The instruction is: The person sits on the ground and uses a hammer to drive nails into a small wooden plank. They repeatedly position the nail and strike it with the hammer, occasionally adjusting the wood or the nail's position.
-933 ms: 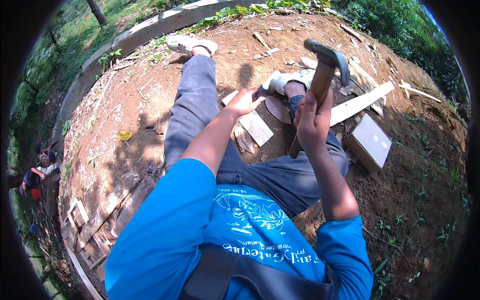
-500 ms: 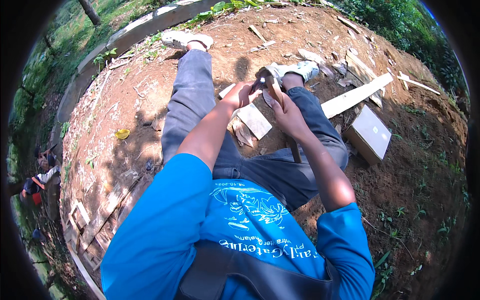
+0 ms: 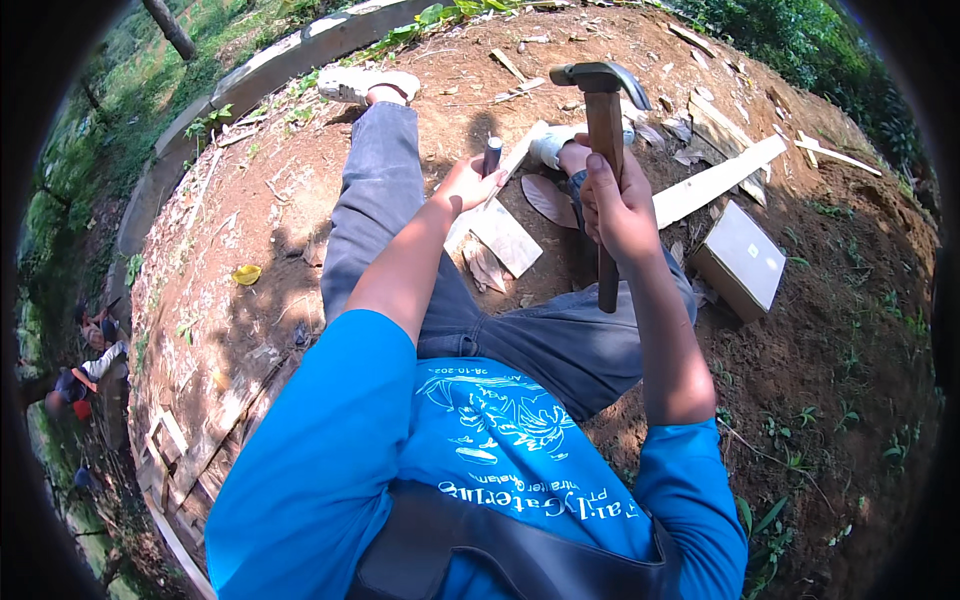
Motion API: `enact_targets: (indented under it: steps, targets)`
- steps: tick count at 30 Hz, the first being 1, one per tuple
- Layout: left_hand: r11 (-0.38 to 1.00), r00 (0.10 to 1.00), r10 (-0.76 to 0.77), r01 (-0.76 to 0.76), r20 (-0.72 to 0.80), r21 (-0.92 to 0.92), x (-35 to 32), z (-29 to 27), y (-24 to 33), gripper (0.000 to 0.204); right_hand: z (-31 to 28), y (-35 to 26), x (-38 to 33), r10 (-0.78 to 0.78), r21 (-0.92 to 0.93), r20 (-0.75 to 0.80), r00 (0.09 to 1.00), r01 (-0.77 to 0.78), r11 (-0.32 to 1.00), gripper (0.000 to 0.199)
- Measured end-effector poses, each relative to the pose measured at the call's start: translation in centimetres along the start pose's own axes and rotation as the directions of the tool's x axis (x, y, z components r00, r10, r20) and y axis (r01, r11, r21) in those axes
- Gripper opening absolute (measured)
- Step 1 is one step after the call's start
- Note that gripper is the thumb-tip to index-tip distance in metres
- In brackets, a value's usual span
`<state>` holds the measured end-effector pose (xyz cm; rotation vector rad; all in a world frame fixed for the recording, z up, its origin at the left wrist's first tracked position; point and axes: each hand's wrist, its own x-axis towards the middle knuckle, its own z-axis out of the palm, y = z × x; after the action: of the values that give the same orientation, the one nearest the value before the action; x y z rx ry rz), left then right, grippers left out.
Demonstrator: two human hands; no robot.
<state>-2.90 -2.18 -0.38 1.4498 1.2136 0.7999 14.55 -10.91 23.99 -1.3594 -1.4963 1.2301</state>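
Right hand (image 3: 622, 208) closed around the wooden handle of the hammer (image 3: 605, 125), head up and apart from the dark cylindrical tool (image 3: 492, 158). Left hand (image 3: 466, 186) grips that tool near-upright, top end poking out of my fist, lower end hidden. Pale flat board (image 3: 506, 240) lies between my legs (image 3: 375, 195), box (image 3: 745, 262) beside my right knee.

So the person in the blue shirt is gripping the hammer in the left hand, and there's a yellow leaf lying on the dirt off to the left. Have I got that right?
Not quite: the head view shows the hammer in the right hand, not the left hand. The yellow leaf does lie on the dirt off to the left.
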Motion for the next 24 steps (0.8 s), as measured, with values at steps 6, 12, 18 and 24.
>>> enact_targets:
  steps: [6,12,18,24]
  targets:
    - [0.993,0.991,-0.104,0.109,-0.087,0.053,1.7,0.1,-1.4,0.038,-0.6,0.3,-1.1,0.116,0.229,0.013,0.993,-0.116,0.966,0.037]
    - [0.971,0.962,-0.225,0.208,-0.154,-0.121,4.5,-1.8,-4.5,0.041,1.7,6.2,-1.6,0.316,0.284,0.126,0.94,-0.339,0.897,0.039]
    - [0.961,0.961,-0.264,0.255,-0.08,-0.108,5.7,-1.4,-2.3,0.04,1.4,8.5,-2.7,0.385,0.323,0.122,0.915,-0.403,0.856,0.039]
    - [0.954,0.972,0.214,-0.229,0.096,0.193,-0.1,0.5,0.9,0.021,0.1,9.3,-3.5,0.39,0.395,0.078,0.917,-0.388,0.833,0.041]
